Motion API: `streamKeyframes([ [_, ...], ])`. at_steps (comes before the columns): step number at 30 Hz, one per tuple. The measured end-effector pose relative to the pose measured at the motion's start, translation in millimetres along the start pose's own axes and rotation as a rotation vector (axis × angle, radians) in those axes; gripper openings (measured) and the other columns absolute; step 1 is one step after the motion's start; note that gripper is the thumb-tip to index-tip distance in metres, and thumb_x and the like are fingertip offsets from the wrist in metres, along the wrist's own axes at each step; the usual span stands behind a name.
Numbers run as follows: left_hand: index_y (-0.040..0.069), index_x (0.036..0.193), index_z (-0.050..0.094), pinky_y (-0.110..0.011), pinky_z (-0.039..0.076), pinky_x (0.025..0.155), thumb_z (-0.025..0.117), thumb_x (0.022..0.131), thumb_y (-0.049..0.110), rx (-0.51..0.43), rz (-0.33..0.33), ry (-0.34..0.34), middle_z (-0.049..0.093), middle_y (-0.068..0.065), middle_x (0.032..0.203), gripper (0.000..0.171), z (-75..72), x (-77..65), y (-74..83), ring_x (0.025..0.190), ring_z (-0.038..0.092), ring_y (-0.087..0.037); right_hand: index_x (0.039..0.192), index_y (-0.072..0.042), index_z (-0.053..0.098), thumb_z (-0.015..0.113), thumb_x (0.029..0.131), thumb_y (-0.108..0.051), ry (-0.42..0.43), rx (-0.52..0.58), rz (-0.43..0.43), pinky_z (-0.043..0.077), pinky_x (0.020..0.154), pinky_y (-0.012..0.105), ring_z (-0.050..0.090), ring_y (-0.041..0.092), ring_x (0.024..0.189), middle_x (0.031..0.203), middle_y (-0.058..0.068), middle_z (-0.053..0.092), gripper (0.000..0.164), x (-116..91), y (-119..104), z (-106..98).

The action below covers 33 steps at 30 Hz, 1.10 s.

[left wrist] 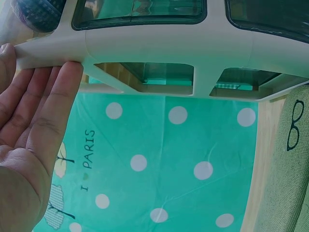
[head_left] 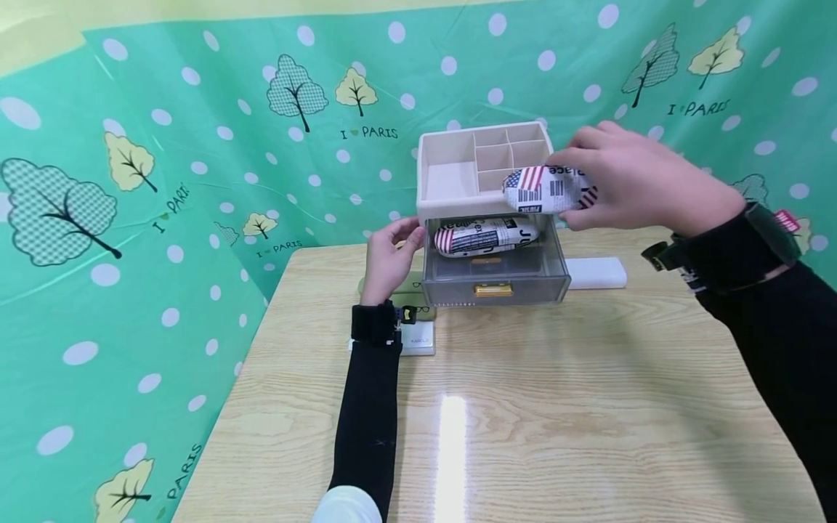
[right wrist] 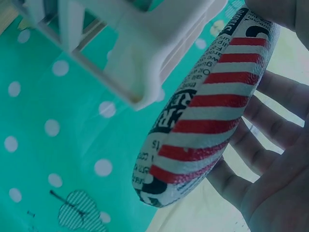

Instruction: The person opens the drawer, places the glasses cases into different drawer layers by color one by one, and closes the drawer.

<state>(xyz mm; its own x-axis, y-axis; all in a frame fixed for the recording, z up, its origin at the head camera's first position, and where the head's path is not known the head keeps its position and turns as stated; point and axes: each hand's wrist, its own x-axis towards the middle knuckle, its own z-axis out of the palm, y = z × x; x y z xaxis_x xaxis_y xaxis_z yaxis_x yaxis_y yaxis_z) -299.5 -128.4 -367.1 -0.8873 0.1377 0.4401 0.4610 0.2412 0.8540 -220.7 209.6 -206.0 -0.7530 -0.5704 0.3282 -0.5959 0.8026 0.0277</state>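
Observation:
My right hand point(head_left: 624, 178) grips a newspaper-print glasses case point(head_left: 546, 190) with red stripes, thumb on one side and fingers on the other. It is held above the drawer, overlapping the front right of a white desktop organizer point(head_left: 451, 208) in the head view. A grey see-through drawer point(head_left: 451, 292) with a gold handle is pulled out, and a second newspaper-print case point(head_left: 487, 237) lies in it. My left hand point(head_left: 387, 263) is at the organizer's left side, its straight fingertips touching the white frame point(left wrist: 145, 46) in the left wrist view.
Green cases point(head_left: 428, 312) with a glasses drawing and a white box point(head_left: 417, 338) lie by my left wrist. A white object point(head_left: 596, 273) lies right of the drawer. Behind the wooden table point(head_left: 556, 407) hangs a green dotted cloth point(head_left: 216, 167). A white round object point(head_left: 346, 506) shows at the bottom edge.

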Motion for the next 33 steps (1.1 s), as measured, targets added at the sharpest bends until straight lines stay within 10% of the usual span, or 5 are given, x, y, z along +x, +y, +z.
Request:
streamKeyframes([
  [33,0.003,0.127,0.069,-0.028,0.06,0.091,0.069,0.099,0.021,-0.008,-0.048,0.0,0.071,-0.013,0.121,0.033,0.2,1.8,3.0,0.108,0.069,-0.023,0.14,-0.005,0.06,0.09,0.08,-0.037,-0.094,0.083,-0.156,0.05,0.08,0.04,0.052,0.026,0.097,0.115,0.011,0.06,0.074,36.6,-60.8,41.1],
])
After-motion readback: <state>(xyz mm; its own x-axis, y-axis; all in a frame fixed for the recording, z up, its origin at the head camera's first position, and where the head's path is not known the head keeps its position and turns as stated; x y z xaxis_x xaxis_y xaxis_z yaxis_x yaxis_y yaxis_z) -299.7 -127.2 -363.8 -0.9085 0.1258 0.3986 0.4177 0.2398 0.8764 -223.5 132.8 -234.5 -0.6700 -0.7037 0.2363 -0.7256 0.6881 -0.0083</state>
